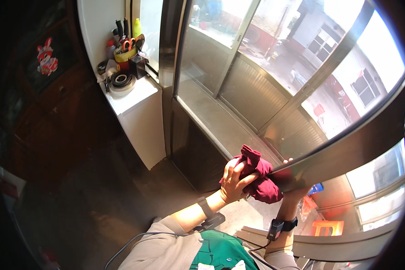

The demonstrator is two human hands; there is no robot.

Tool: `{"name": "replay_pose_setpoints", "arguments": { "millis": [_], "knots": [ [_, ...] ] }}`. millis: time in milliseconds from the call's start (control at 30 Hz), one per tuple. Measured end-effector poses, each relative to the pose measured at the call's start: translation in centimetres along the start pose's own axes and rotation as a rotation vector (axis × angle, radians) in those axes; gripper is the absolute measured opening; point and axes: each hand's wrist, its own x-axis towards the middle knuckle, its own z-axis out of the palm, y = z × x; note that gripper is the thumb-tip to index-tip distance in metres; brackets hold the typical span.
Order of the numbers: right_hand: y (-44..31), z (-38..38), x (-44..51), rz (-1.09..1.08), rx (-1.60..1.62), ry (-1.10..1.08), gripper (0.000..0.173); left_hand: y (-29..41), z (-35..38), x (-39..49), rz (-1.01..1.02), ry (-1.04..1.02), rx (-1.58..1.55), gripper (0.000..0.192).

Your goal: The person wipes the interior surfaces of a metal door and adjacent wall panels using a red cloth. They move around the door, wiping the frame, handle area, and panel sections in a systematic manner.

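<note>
My left hand (234, 180) is shut on a bunched maroon cloth (260, 184), its fingers spread over the folds. The cloth lies against the free edge of a metal-framed glass door (206, 114), about where the pane meets the dark lower panel (199, 158). On the far side of the door's edge stile (344, 152) is my right hand (300, 191), mostly hidden by the frame. A few of its fingertips show beside the stile, through the glass. Whether those fingers grip the frame cannot be told.
To the left, a white cabinet (141, 121) bears stacked round items (121, 81) and a holder (125, 55) with scissors and dark-handled tools. A dark wooden cupboard (50, 118) stands farther left. Beyond the doorway sits an orange plastic stool (328, 228). Cables run from both wrist straps.
</note>
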Motion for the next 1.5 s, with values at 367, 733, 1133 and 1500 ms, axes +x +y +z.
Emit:
{"name": "replay_pose_setpoints", "arguments": {
  "millis": [367, 733, 1133, 1500],
  "knots": [
    [-0.8, -2.5, 2.2, 0.021, -0.091, -0.007, 0.058, -9.1, 2.4, 2.2, -0.234, 0.383, -0.06, 0.045],
    [-0.6, 2.8, 2.1, 0.013, -0.004, 0.883, 0.055, -25.3, -4.7, 9.7, -0.477, 0.797, 0.137, 0.065],
    [-1.1, -3.9, 1.2, -0.053, -0.343, 0.249, 0.054, -2.7, 2.7, 3.6, -0.112, 0.248, -0.247, 0.043],
    [-0.5, -3.3, 1.7, -0.186, -0.458, 0.408, 0.051, -10.6, -1.5, 8.8, 0.175, 0.251, 0.026, 0.043]
  ]
}}
